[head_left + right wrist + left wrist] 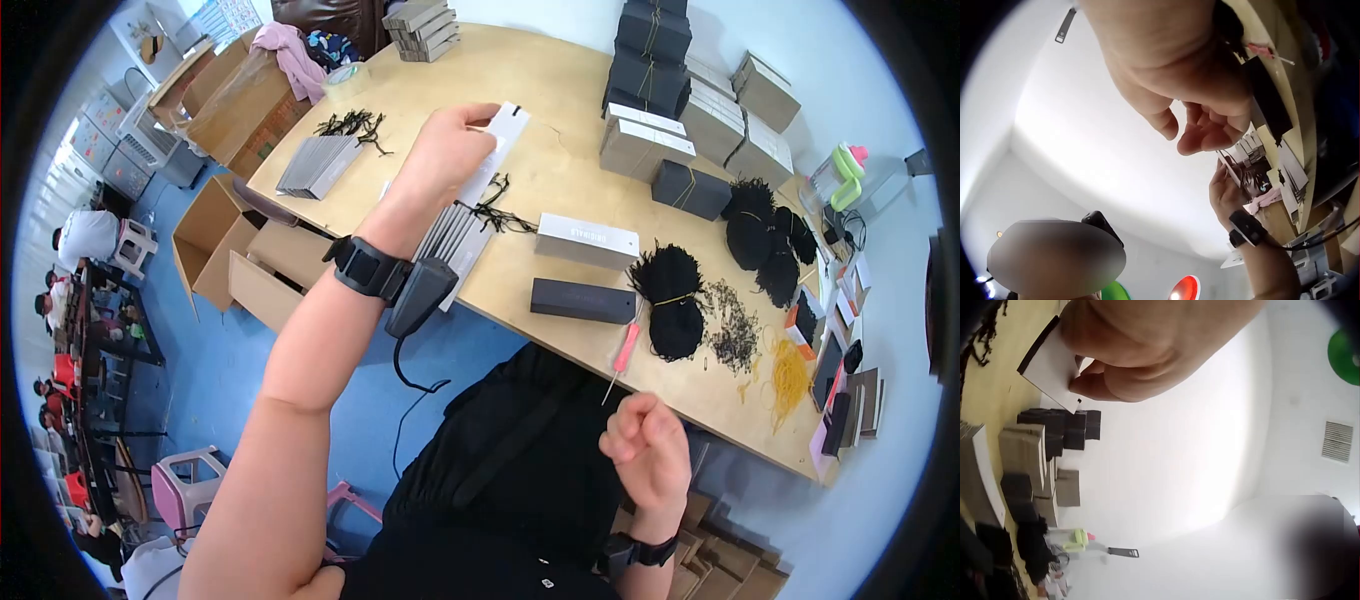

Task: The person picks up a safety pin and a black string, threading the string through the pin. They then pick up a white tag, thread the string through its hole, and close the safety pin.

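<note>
My left hand (450, 150) grips a long white card (507, 130) with a black mark at its top end, raised over the table. In the left wrist view, thumb and fingers pinch the card (1050, 369) near one edge. Just below this hand, a fanned row of grey-white tags (452, 243) with black cords (497, 210) lies at the table's near edge. My right hand (650, 450) hangs off the front edge, fingers loosely curled with nothing in them. A pink-handled tool (626, 348) with a thin metal shaft lies closest to it, its shaft reaching past the edge.
Another row of corded tags (318, 165) lies at the left. A white block (587, 241) and a black block (582, 300) sit mid-table, beside black cord bundles (676, 318) and yellow rubber bands (790, 383). Boxed stacks (645, 145) line the wall. Open cartons (215, 240) stand on the floor.
</note>
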The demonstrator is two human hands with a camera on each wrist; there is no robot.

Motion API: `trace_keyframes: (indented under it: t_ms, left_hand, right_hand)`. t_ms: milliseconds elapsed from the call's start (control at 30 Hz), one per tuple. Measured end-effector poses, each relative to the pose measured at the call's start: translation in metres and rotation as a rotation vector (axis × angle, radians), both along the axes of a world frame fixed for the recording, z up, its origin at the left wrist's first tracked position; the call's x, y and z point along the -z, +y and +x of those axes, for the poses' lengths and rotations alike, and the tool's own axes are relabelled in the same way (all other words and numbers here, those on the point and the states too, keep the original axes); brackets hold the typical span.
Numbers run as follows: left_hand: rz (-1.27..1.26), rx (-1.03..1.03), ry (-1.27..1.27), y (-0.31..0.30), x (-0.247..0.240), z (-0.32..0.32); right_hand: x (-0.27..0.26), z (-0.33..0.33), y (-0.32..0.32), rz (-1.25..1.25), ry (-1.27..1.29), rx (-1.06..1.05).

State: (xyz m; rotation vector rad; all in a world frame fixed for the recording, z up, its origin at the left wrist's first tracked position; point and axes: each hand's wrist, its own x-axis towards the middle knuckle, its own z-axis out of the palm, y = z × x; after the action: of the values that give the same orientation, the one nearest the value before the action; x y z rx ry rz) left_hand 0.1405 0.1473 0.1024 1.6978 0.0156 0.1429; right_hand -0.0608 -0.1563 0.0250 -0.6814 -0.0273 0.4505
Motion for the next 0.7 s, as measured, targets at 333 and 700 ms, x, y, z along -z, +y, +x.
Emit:
trace_keyframes:
  t_ms: [333,700]
  left_hand:
    - [1.034,-0.269,-0.279,-0.009,0.133,-0.072]
    - [1.050,-0.301,-0.449,-0.052,0.085,-0.113]
  right_hand:
    - [0.017,-0.012,-0.023,-0.086,0.162,0.090]
    - [0.019,0.016,-0.034,-1.401,-0.526,0.514]
